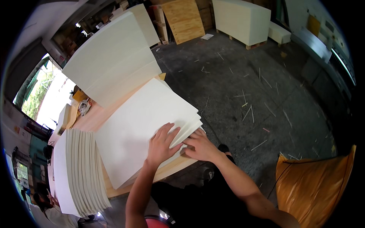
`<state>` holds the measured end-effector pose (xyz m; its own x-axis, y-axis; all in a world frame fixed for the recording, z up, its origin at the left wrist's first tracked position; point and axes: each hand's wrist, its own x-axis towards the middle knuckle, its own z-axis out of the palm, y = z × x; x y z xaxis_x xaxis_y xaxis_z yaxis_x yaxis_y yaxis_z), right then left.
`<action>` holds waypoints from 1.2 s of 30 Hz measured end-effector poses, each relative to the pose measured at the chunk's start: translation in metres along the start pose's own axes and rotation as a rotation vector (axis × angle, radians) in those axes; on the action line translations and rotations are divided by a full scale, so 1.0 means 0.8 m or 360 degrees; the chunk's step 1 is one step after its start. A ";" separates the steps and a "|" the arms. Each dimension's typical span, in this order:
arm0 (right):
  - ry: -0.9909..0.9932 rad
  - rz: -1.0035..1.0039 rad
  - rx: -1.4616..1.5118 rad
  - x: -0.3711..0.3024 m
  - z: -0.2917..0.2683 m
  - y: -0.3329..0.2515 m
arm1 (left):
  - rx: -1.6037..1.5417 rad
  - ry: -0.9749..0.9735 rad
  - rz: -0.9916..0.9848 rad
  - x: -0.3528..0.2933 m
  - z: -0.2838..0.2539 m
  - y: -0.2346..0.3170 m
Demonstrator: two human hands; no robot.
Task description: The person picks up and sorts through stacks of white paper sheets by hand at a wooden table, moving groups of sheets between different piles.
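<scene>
A loose, fanned stack of large white sheets [133,117] lies on the wooden table in front of me. Flat on the top sheet, close to its near right edge, rests my left hand [161,145], fingers stretched and its thumb reaching to the edge. My right hand [201,145] has hold of the stack's right corner, where several sheet edges spread apart; some of its fingertips are hidden among them. On the left of the table stands a thick pile of white sheets [84,171], its layered edges facing me.
Behind the stack a tall white block of sheets [118,57] rises from the table [178,167]. Thin white strips litter the dark floor [235,91]. An orange-brown sack [313,186] is at lower right. White stacks on pallets [243,21] and a plywood board [183,19] stand farther back.
</scene>
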<state>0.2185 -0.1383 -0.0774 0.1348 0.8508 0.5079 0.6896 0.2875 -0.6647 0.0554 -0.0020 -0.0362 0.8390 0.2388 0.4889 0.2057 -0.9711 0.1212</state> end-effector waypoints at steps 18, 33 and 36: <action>0.0058 0.0517 -0.0296 0.050 -0.048 -0.016 | -0.0102 0.0111 -0.0079 -0.006 -0.004 -0.002; 0.0196 0.1117 0.1922 0.047 -0.037 0.010 | -0.0308 0.0117 -0.0158 -0.002 -0.009 -0.004; 0.0207 0.1114 0.1959 0.048 -0.037 0.007 | -0.0294 0.0128 -0.0135 0.000 -0.012 -0.002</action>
<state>0.2483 -0.1170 -0.0454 0.2942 0.9484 -0.1183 -0.5859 0.0812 -0.8063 0.0507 -0.0006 -0.0282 0.7781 0.3264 0.5366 0.1721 -0.9325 0.3176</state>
